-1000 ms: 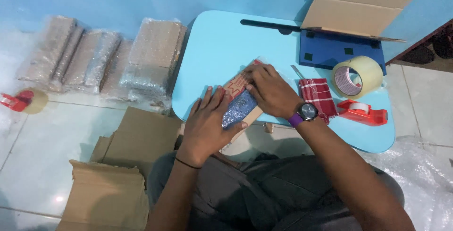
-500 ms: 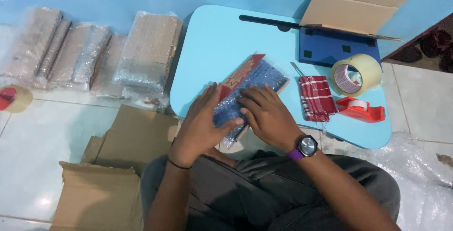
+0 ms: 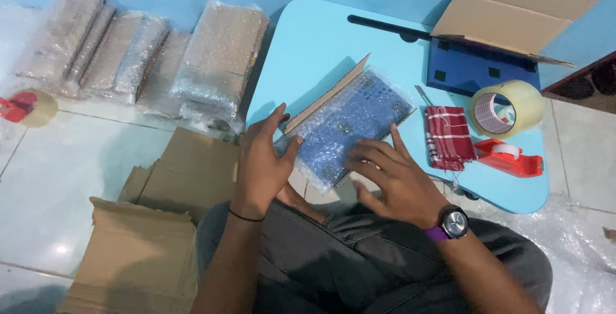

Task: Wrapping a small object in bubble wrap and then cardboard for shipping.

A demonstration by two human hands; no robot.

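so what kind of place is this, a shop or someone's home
Probably a home packing spot on a tiled floor: a low blue table, bubble-wrapped parcels lined up, flattened cardboard boxes and a roll of packing tape.

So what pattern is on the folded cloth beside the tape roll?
Red and white checks on the folded cloth, clearest in the head view.

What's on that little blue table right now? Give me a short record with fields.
Left hand: steadies the near-left edge of the bubble-wrapped blue item
Right hand: fingers spread on the item's near-right edge
Cardboard sheet: raised along the item's far side
Table: light blue
Right of item: red checked cloth, clear tape roll, red tape dispenser
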